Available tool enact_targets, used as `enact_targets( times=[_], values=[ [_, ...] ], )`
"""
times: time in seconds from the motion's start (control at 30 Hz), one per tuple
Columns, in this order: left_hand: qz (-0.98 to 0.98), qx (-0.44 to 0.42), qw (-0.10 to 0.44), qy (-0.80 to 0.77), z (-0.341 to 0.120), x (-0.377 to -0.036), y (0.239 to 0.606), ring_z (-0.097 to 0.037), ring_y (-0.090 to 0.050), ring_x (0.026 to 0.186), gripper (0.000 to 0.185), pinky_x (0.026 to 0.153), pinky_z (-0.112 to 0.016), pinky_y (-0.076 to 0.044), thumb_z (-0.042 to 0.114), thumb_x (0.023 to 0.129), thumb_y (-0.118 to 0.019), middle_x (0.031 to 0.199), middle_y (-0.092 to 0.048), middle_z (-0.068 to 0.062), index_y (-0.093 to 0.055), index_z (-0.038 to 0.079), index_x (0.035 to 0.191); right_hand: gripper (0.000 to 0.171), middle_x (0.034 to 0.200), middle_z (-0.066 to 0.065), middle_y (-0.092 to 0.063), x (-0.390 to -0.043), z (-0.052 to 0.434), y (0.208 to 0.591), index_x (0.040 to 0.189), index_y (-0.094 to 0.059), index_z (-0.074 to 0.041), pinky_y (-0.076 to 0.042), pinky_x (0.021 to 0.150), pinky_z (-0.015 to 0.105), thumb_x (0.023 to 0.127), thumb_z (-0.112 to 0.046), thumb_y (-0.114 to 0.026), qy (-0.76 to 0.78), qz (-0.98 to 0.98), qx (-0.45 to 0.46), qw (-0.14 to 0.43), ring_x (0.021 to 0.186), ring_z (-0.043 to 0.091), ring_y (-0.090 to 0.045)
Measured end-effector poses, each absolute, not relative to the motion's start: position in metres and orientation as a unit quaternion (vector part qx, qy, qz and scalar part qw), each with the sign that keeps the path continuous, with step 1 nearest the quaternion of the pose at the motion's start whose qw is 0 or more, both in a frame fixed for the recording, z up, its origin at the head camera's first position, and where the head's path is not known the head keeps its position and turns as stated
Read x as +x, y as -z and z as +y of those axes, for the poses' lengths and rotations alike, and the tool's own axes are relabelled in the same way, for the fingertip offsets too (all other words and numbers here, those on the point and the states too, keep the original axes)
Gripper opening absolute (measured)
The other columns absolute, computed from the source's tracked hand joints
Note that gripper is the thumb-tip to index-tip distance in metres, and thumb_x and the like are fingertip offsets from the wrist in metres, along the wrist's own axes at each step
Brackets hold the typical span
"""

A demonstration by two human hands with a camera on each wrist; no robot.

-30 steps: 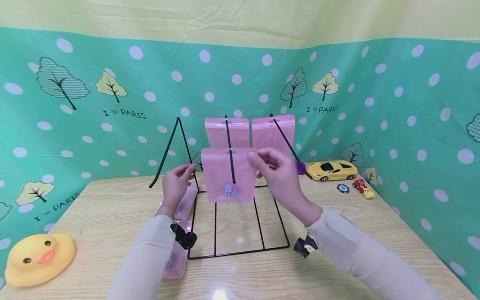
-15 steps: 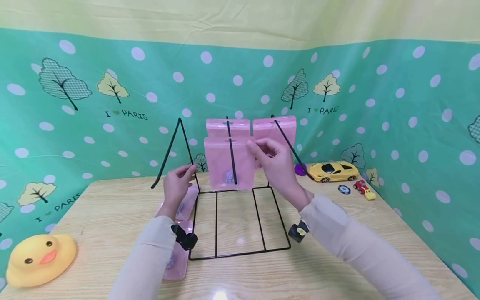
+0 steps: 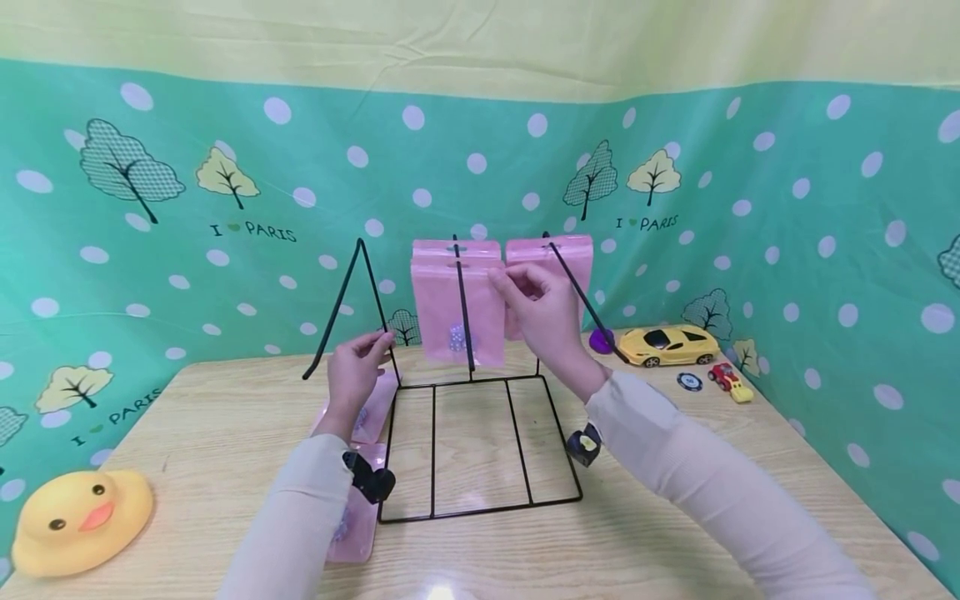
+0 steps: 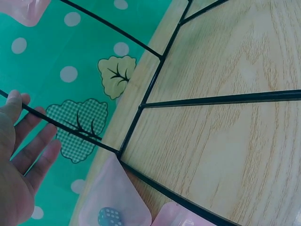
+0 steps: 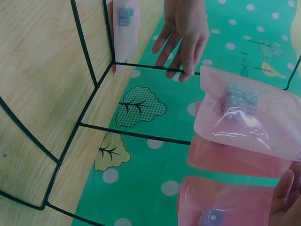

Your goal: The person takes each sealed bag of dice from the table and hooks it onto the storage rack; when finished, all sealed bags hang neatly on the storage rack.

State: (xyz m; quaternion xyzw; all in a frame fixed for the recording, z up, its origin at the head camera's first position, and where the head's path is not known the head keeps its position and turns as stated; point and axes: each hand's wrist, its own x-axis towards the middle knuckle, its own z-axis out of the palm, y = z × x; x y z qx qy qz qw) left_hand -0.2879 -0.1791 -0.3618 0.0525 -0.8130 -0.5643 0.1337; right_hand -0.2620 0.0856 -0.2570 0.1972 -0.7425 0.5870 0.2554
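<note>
- Slid farther up the middle prong since a second ago: pink bag (image 3: 459, 312), now almost against the bag hung behind it, no longer low and near.
- Moved with it, up and away: right hand (image 3: 542, 312).
- Pinched at its top right corner between right thumb and fingers (image 3: 504, 282); threaded on the middle prong of the rack (image 3: 480, 442) through its hang hole, with small dice showing low inside.
- Seen from the right wrist: same bag (image 5: 249, 115) with dice bunched at one end, two more pink bags past it.
- Held at the left upright wire of the rack: left hand (image 3: 354, 367), fingers nearly straight and resting on the wire, not curled round it, unchanged from before.
- Seen from the left wrist: left hand (image 4: 19, 160) spread, thin wire crossing the fingertips.
- Hung on the far right prong: another bag (image 3: 558, 258).
- Lying flat on the table (image 3: 210, 450) left of the rack, partly under the left arm: spare bags (image 3: 352, 521).
- Near left corner: yellow duck (image 3: 75, 521).
- Far right on the table: yellow car (image 3: 667, 343), poker chip (image 3: 687, 382), small red and yellow toy (image 3: 727, 379).
</note>
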Motion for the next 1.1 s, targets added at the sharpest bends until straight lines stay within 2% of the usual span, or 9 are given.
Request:
enact_targets(
  times=[0.13, 0.3, 0.47, 0.77, 1.1],
  values=[
    [-0.815, 0.052, 0.138, 0.561, -0.178, -0.288, 0.362, -0.033, -0.07, 0.11, 0.038, 0.086, -0.038, -0.06, 0.031, 0.105, -0.059, 0.125, -0.07, -0.018, -0.067, 0.004, 0.132, 0.023, 0.084, 0.009, -0.071, -0.266, 0.084, 0.257, 0.097, -0.076, -0.001, -0.048, 0.064, 0.023, 0.096, -0.023, -0.074, -0.59, -0.739, 0.192, 0.263, 0.07, 0.015, -0.059],
    [-0.818, 0.051, 0.143, 0.555, -0.178, -0.288, 0.362, -0.033, -0.07, 0.109, 0.038, 0.083, -0.035, -0.06, 0.031, 0.105, -0.059, 0.124, -0.07, -0.018, -0.067, 0.004, 0.13, 0.021, 0.083, 0.012, -0.071, -0.273, 0.083, 0.257, 0.096, -0.075, 0.001, -0.049, 0.065, 0.023, 0.096, -0.019, -0.074, -0.588, -0.731, 0.211, 0.276, 0.07, 0.016, -0.059],
    [-0.82, 0.049, 0.144, 0.552, -0.178, -0.287, 0.363, -0.033, -0.07, 0.109, 0.038, 0.081, -0.032, -0.06, 0.03, 0.105, -0.059, 0.124, -0.07, -0.018, -0.067, 0.003, 0.13, 0.023, 0.085, 0.01, -0.072, -0.275, 0.082, 0.256, 0.098, -0.076, -0.001, -0.05, 0.067, 0.023, 0.097, -0.023, -0.073, -0.576, -0.742, 0.197, 0.279, 0.073, 0.016, -0.061],
    [-0.82, 0.051, 0.145, 0.551, -0.178, -0.288, 0.363, -0.033, -0.07, 0.109, 0.038, 0.082, -0.033, -0.06, 0.03, 0.105, -0.059, 0.124, -0.07, -0.018, -0.067, 0.003, 0.131, 0.027, 0.086, 0.008, -0.07, -0.277, 0.077, 0.253, 0.101, -0.076, -0.002, -0.049, 0.066, 0.024, 0.098, -0.029, -0.072, -0.574, -0.751, 0.171, 0.277, 0.074, 0.016, -0.059],
    [-0.817, 0.051, 0.145, 0.555, -0.178, -0.287, 0.361, -0.033, -0.07, 0.109, 0.039, 0.083, -0.034, -0.06, 0.031, 0.105, -0.059, 0.124, -0.07, -0.018, -0.067, 0.003, 0.131, 0.027, 0.086, 0.01, -0.071, -0.281, 0.073, 0.25, 0.1, -0.075, -0.002, -0.052, 0.068, 0.027, 0.098, -0.028, -0.072, -0.565, -0.756, 0.154, 0.292, 0.076, 0.018, -0.062]
  ],
)
